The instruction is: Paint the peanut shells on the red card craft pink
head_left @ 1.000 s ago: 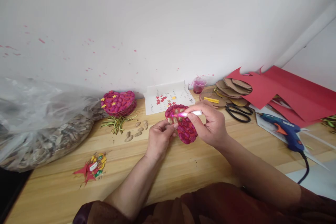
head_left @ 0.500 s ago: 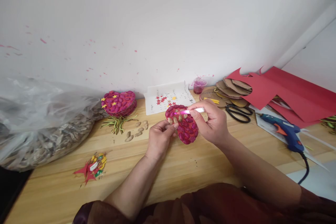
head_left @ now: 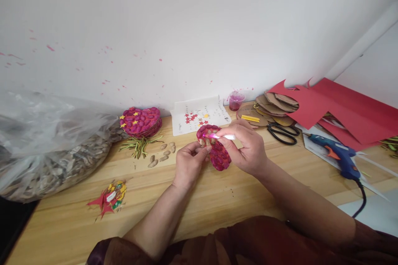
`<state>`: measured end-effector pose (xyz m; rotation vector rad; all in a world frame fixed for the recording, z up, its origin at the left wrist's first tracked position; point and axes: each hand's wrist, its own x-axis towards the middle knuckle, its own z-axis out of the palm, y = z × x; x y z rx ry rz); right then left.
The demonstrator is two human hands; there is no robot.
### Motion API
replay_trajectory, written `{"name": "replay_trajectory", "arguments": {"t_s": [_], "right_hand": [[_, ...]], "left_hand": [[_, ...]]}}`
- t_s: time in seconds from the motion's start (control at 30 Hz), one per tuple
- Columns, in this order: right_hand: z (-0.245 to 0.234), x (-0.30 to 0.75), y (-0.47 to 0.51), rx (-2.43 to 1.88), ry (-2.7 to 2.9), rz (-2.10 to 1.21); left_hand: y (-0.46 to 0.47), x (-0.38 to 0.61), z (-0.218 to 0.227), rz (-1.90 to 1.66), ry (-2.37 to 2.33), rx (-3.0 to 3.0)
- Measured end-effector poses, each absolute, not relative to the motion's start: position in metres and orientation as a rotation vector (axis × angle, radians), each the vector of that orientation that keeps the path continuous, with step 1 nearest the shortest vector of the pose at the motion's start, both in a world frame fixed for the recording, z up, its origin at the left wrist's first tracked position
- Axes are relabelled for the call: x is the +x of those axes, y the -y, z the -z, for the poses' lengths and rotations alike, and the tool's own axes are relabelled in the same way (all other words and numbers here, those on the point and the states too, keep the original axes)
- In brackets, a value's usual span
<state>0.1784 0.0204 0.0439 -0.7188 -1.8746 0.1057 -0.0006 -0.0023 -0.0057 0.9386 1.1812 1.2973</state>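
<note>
My left hand (head_left: pixel 189 161) pinches the near left edge of a peanut-covered heart (head_left: pixel 220 158), held tilted above the table. Most of its peanuts are painted magenta; a few near my left fingers keep their bare tan shells. In my right hand (head_left: pixel 248 145) is a paintbrush (head_left: pixel 229 136) with a white handle and magenta-stained end, its tip touching the heart's upper left lobe. Part of the heart is hidden behind my right fingers. Left of my hands lie several loose peanuts (head_left: pixel 166 153) and a stack of magenta hearts (head_left: pixel 141 121) with yellow stars.
A cup of magenta paint (head_left: pixel 236 101) stands by the wall beside a paper sheet (head_left: pixel 178 126) with small stars. To the right are scissors (head_left: pixel 283 134), red paper (head_left: pixel 351 112) and a blue glue gun (head_left: pixel 337 155). A plastic bag of peanuts (head_left: pixel 71 165) fills the left side.
My right hand has shifted slightly left and down, carrying the brush tip further left across the heart. The heart has tilted slightly; my left hand stays nearly still.
</note>
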Motion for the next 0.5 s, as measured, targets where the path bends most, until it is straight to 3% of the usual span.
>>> {"name": "replay_trajectory", "arguments": {"t_s": [0.5], "right_hand": [[-0.042, 0.1767, -0.0151, -0.658, 2.085, 0.121]], "left_hand": [[0.0029, -0.0001, 0.0042, -1.292, -1.213, 0.982]]}}
